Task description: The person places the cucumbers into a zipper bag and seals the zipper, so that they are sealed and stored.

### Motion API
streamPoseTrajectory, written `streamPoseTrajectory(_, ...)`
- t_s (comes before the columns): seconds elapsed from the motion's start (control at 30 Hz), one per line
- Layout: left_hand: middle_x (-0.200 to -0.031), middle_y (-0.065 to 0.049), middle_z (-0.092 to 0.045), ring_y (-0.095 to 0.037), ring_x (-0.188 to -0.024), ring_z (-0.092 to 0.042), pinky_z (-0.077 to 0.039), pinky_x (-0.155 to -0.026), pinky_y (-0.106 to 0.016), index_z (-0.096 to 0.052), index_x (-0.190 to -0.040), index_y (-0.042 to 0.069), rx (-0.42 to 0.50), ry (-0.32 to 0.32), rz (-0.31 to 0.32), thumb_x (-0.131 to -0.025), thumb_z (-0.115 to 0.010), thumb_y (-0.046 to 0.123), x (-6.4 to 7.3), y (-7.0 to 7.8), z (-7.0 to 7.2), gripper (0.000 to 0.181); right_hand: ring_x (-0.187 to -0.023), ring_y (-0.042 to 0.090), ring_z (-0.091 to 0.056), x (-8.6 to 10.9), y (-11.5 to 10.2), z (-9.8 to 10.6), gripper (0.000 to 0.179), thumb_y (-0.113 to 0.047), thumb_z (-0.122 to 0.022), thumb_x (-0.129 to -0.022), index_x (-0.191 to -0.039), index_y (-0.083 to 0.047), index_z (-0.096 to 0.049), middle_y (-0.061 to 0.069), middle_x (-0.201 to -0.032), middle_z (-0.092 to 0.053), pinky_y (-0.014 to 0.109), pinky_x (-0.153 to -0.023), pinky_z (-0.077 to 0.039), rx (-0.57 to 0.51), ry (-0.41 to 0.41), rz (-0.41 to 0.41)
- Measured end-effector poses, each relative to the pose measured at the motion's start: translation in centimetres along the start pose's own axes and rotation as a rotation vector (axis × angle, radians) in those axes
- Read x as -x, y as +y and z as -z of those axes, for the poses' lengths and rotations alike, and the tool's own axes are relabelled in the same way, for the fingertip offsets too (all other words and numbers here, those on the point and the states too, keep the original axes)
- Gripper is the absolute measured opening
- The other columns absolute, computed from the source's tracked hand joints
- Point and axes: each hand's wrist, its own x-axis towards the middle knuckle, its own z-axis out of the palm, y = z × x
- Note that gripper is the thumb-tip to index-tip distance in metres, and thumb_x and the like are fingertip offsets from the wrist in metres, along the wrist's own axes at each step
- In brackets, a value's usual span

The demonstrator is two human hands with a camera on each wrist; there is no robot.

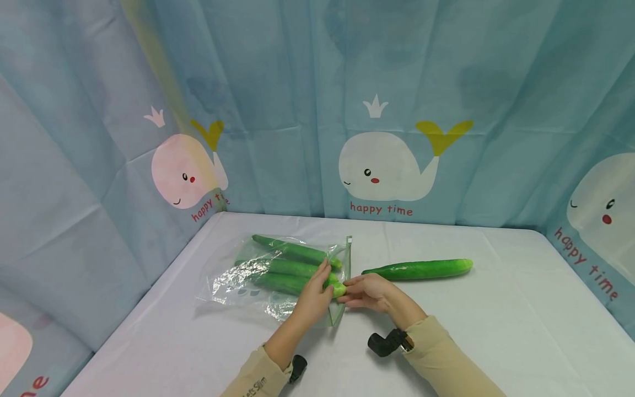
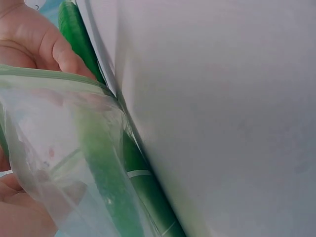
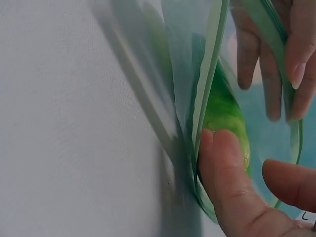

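Note:
A clear zip bag [image 1: 223, 281] with a green-edged mouth lies on the table, its opening facing right. Inside are three cucumbers, the far cucumber [image 1: 292, 249], the middle cucumber [image 1: 283, 268] and the near cucumber [image 1: 280, 283]. My left hand [image 1: 313, 295] is at the bag's mouth, pinching the green zip edge [image 3: 271, 29] between thumb and fingers. From the right, my right hand [image 1: 374, 292] reaches into the mouth. Its extended fingers [image 3: 229, 163] touch the pale end of a cucumber [image 3: 224, 118], the thumb standing apart.
Right of the bag, another cucumber [image 1: 421, 269] lies on the white-covered table [image 1: 496, 320], just beyond my right hand. A blue curtain [image 1: 278, 160] printed with whales hangs behind the table and along both sides.

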Motion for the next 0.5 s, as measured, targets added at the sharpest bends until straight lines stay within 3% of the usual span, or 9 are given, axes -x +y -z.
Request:
streamPoseTrajectory(0.13, -0.158, -0.017, -0.022, -0.041, -0.142, -0.022, -0.021, -0.114, -0.057, -0.036, -0.142, -0.013, 0.002, 0.002, 0.004, -0.095, -0.049, -0.001, 0.1, 0.0, 0.0, 0.05, -0.086, 0.021, -0.07, -0.2, -0.1, -0.4, 0.043, 0.003, -0.046, -0.097, -0.137, 0.019, -0.038, 0.017, -0.099, -0.069, 0.03, -0.073, -0.058, 0.007, 0.016, -0.012)
streamPoseTrajectory(0.27, -0.158, -0.017, -0.022, -0.042, -0.141, -0.022, -0.021, -0.113, -0.058, -0.037, -0.142, -0.013, 0.004, 0.005, -0.004, -0.095, -0.049, -0.001, 0.0, -0.1, 0.0, 0.05, -0.084, 0.02, -0.068, -0.5, 0.0, -0.9, 0.042, 0.005, -0.046, -0.096, -0.136, 0.018, -0.039, 0.016, -0.094, -0.068, 0.033, -0.077, -0.057, -0.005, 0.032, -0.011)
streamPoseTrajectory(0.5, -0.158, -0.017, -0.021, -0.042, -0.141, -0.021, -0.021, -0.113, -0.059, -0.035, -0.142, -0.014, 0.024, -0.006, 0.004, -0.096, -0.047, -0.001, 0.0, -0.1, 0.0, 0.049, -0.089, 0.024, -0.068, -0.8, 0.3, -1.7, 0.043, 0.007, -0.041, -0.095, -0.136, 0.021, -0.037, 0.027, -0.108, -0.062, 0.042, -0.091, -0.054, -0.051, 0.028, 0.007)
